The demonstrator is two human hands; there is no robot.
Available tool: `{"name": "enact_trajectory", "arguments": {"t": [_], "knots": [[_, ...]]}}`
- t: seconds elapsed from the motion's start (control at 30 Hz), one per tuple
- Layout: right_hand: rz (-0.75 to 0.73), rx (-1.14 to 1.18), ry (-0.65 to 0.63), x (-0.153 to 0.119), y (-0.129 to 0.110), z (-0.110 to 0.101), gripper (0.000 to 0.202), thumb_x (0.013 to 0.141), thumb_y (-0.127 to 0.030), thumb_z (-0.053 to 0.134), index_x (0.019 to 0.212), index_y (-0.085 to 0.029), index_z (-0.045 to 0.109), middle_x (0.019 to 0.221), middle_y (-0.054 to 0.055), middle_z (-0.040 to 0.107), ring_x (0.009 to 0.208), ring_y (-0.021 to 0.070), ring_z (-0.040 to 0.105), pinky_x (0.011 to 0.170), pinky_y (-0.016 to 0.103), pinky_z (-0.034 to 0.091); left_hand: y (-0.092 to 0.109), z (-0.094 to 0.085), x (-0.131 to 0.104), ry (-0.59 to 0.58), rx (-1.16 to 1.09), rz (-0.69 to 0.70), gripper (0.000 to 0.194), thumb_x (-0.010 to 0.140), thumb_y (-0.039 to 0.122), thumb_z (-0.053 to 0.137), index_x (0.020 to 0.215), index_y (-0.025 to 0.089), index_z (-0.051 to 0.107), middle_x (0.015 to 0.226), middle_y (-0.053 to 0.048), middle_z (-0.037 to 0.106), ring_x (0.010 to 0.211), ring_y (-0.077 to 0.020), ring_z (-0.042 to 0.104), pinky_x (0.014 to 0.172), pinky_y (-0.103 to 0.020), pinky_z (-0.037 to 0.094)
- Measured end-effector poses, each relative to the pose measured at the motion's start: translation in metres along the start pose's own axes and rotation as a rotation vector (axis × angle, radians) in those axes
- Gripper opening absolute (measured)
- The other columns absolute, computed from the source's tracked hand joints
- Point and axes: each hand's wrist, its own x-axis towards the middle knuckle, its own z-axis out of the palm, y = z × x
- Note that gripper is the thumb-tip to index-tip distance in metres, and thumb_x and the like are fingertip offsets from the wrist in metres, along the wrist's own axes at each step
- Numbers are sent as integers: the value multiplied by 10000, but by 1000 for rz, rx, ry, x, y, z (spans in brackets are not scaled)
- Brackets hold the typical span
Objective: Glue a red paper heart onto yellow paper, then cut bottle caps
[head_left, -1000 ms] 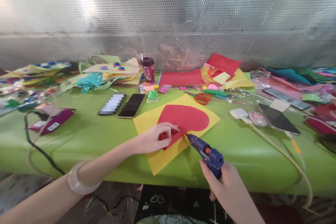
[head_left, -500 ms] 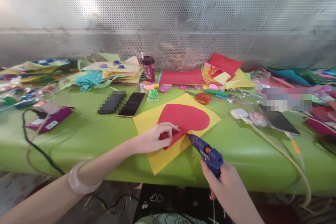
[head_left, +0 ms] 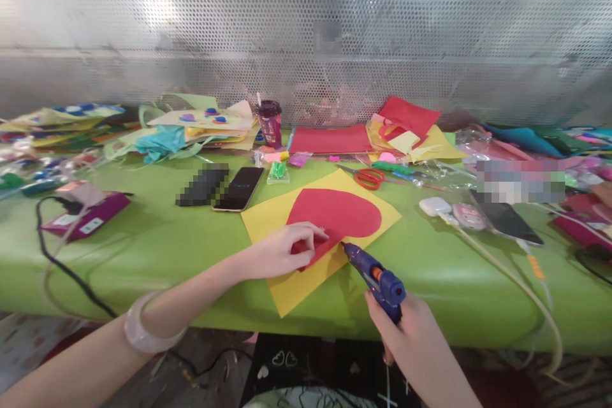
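Note:
A red heart-shaped sheet [head_left: 342, 210] lies on a yellow sheet [head_left: 284, 296] turned cornerwise on the green table. My left hand [head_left: 289, 252] pinches the heart's near left edge, which is lifted a little between thumb and fingers. In my right hand [head_left: 399, 325] is a blue glue gun [head_left: 375, 277], gripped by its handle. Its nozzle points up and left at the heart's lower edge, close over the yellow sheet; whether it touches the paper is too small to tell.
Two phones [head_left: 239, 189] lie left of the yellow sheet, and orange-handled scissors [head_left: 369, 178] behind it. A lidded cup [head_left: 270, 125] stands at the back. Cables, a white case [head_left: 435, 206] and another phone [head_left: 509, 220] are at right; a purple power strip [head_left: 88, 217] is at left.

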Motion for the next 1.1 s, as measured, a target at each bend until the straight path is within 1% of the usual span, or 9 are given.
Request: {"name": "enact_trajectory", "arguments": {"t": [0.1, 0.3, 0.43, 0.67, 0.8, 0.93, 1.1], "knots": [[-26, -10, -24, 1, 1, -1, 269, 835, -433, 433, 633, -260, 393, 325, -91, 367, 284, 147, 473, 345, 240, 377, 0, 0, 0, -1, -9, -2, 197, 827, 165, 495, 641, 209, 445, 1258, -81, 605, 1257, -239, 490, 932, -375, 457], [45, 19, -27, -2, -7, -1, 280, 831, -439, 438, 618, -267, 380, 314, -93, 366, 305, 136, 453, 381, 242, 406, -1, 0, 0, 4, -4, 10, 211, 819, 117, 501, 631, 204, 464, 1256, -72, 607, 1253, -226, 491, 968, -385, 433], [52, 27, -38, -3, -9, -1, 265, 832, -427, 434, 628, -265, 385, 320, -101, 350, 300, 137, 459, 380, 244, 405, -3, 1, -1, 11, -14, 21, 215, 822, 122, 503, 628, 204, 464, 1248, -71, 608, 1252, -225, 492, 979, -377, 424], [48, 3, -39, -8, -8, 0, 278, 834, -465, 413, 650, -260, 381, 373, -108, 324, 315, 126, 449, 376, 233, 393, -5, 2, 0, 9, -44, 13, 209, 823, 126, 514, 633, 197, 465, 1254, -77, 603, 1258, -217, 487, 1009, -381, 399], [51, 12, -69, -11, -12, -1, 286, 829, -487, 413, 662, -257, 385, 397, -110, 315, 326, 120, 453, 380, 223, 389, -3, 2, -1, 22, -56, 11, 214, 825, 141, 516, 629, 199, 452, 1243, -79, 607, 1248, -212, 494, 1011, -374, 391], [89, 3, -101, -14, -16, 0, 279, 828, -479, 415, 665, -253, 398, 412, -106, 325, 325, 110, 443, 372, 214, 377, -1, 2, 0, 33, -63, 10, 221, 830, 157, 513, 627, 201, 439, 1232, -91, 614, 1236, -209, 503, 1009, -370, 387], [63, 6, -138, -17, -11, 2, 275, 828, -449, 443, 649, -246, 393, 466, -94, 330, 325, 96, 433, 371, 217, 372, 0, 2, 0, 28, -67, 22, 219, 820, 121, 504, 630, 199, 428, 1227, -104, 613, 1229, -204, 511, 999, -356, 393]]}}
